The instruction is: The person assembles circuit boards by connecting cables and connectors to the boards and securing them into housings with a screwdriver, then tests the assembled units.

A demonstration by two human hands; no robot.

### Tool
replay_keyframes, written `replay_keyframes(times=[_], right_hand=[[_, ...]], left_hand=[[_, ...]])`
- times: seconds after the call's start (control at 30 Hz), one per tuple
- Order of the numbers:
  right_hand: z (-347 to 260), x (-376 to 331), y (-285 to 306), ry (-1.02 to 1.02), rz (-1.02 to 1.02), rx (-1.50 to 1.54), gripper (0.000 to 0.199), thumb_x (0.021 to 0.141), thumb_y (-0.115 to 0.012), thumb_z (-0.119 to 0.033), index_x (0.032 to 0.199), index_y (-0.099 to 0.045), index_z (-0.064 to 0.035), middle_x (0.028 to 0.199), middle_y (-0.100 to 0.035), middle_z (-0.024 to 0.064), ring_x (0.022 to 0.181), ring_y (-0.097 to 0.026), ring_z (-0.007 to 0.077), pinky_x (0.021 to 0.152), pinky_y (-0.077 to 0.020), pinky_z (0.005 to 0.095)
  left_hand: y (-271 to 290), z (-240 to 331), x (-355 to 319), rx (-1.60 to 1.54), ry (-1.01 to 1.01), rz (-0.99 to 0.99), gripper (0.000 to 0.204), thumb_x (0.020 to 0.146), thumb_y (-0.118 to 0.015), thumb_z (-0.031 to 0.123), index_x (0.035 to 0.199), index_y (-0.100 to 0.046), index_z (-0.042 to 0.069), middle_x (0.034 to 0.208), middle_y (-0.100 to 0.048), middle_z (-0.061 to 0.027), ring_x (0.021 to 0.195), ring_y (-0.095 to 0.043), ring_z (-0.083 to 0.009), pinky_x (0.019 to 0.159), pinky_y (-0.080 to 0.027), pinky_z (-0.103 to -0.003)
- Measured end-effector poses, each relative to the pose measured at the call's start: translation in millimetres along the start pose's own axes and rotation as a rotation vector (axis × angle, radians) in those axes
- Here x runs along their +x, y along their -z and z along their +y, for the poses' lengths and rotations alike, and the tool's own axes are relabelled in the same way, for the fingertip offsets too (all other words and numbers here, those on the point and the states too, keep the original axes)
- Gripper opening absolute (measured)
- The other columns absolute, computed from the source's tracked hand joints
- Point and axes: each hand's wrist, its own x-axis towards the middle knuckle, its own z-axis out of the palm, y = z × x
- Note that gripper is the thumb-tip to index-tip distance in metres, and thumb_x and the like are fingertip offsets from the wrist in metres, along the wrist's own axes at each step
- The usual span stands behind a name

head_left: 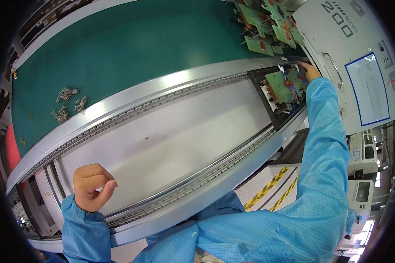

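Note:
My left hand (91,187) hovers over the near left part of the conveyor, fingers curled into a loose fist and the thumb against them. Nothing shows in it. My right arm stretches far to the right. There my right hand (310,72) touches the outer corner of a black carrier tray (266,101); one digit lies along its edge and the other fingers are hidden. Lying across the conveyor rails, the tray holds a green circuit board (276,83) with red and blue wires (293,90) and white connectors.
Metal springs (65,94) lie in small heaps on the green mat (131,48) beyond the conveyor rail (175,79). Several green boards (267,26) are piled at the far right. A white machine cabinet (333,48) with a handle borders the conveyor's right end.

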Motion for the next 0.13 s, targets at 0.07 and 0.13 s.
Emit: replay_keyframes(times=[0.07,0.13], right_hand=[[6.2,4.2,5.2,-0.150,-0.030,0.300,0.045,0.088,-0.046,-0.001,0.131,-0.053,-0.0117,0.130,-0.053,0.0186,0.122,-0.051,0.0259,0.103,-0.0378,0.0348],[3.0,8.8,1.6,-0.094,-0.133,-0.260,0.059,0.085,-0.058,-0.003,0.141,-0.039,-0.0125,0.141,-0.042,0.0199,0.128,-0.044,0.0322,0.108,-0.0335,0.0383]], left_hand=[[1.5,-6.4,-0.7,0.003,0.005,0.018,0.017,0.076,-0.064,0.006,0.059,-0.059,0.005,0.060,-0.059,-0.0066,0.050,-0.053,-0.0193,0.045,-0.038,-0.030],[2.3,-10.6,-1.5,0.012,0.021,0.037,0.017,0.075,-0.064,0.006,0.059,-0.059,0.006,0.060,-0.059,-0.0064,0.051,-0.053,-0.0198,0.046,-0.039,-0.030]])
